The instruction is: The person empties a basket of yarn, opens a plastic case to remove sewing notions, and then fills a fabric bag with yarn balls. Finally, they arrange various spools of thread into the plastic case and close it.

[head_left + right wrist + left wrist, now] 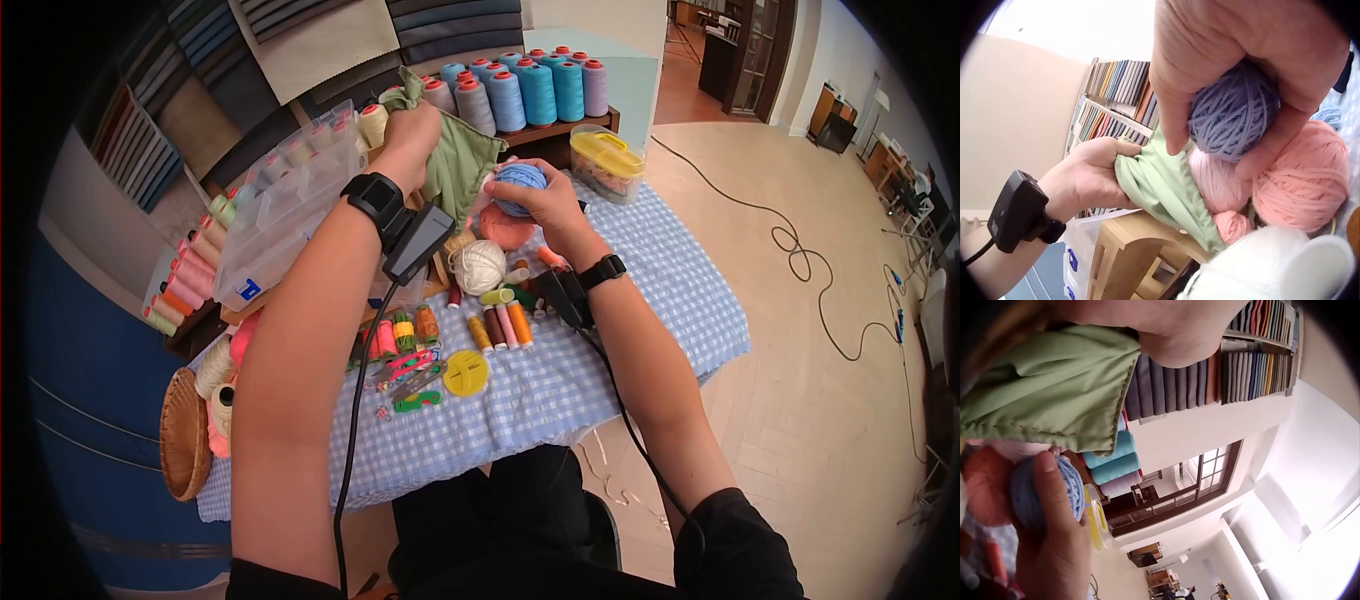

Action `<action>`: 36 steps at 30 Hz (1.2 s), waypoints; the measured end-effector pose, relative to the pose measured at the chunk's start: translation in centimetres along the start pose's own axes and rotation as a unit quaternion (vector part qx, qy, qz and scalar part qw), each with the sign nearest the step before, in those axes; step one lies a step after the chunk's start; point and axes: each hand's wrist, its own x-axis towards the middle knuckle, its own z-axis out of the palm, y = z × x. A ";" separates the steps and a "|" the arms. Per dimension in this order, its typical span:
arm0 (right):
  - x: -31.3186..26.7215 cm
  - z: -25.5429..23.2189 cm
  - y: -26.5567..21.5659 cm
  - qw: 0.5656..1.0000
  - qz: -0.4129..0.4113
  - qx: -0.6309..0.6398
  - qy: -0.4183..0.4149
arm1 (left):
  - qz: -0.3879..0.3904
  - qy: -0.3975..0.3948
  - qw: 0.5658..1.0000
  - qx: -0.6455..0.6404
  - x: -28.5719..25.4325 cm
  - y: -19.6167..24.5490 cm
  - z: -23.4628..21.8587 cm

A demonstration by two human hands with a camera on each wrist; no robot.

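A green cloth (pixel 455 165) with a stitched edge hangs from my left hand (pixel 412 138), which grips its upper part; in the right wrist view the fingers of that hand (pixel 1094 172) are curled behind the cloth (pixel 1163 181). My right hand (pixel 555 205) holds a blue yarn ball (pixel 521 188) between thumb and fingers, just right of the cloth. Beneath the blue ball (pixel 1235 112) in the right wrist view lie a pale pink ball (pixel 1219 181) and a coral ball (pixel 1304 178). A white ball (pixel 478 267) sits nearer the body.
Blue and lilac thread cones (pixel 540 95) stand at the back. A yellow-lidded box (pixel 607 160) is at the right, clear plastic cases (pixel 275 240) at the left. Small spools (pixel 520 325), scissors and a yellow disc (pixel 465 373) lie on the checked cloth (pixel 560 390). A wicker basket (pixel 184 435) leans front left.
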 end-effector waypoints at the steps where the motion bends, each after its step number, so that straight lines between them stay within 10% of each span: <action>1: 0.1 -0.1 0.0 1.000 -0.003 -0.013 -0.010 | 0.022 -0.002 0.999 0.024 0.1 0.0 -0.2; 10: -0.2 -0.1 -0.3 0.998 -0.011 -0.049 -0.041 | -0.091 -0.106 0.988 -0.069 1.4 -0.5 -0.1; 20: 0.1 -0.1 0.0 0.985 -0.073 -0.147 -0.058 | -0.050 -0.021 0.993 -0.108 0.6 -0.2 -0.2; 25: 0.2 -0.1 0.2 0.983 -0.068 -0.163 -0.045 | 0.007 -0.164 0.969 0.185 -1.9 2.0 -0.6; 29: 0.1 -0.1 0.1 0.979 -0.079 -0.185 -0.044 | 0.227 -0.062 0.912 0.336 0.3 -0.2 -0.4; 36: 0.4 -0.1 0.6 0.982 -0.094 -0.160 -0.047 | 0.155 -0.077 0.919 0.353 -1.6 1.8 -0.7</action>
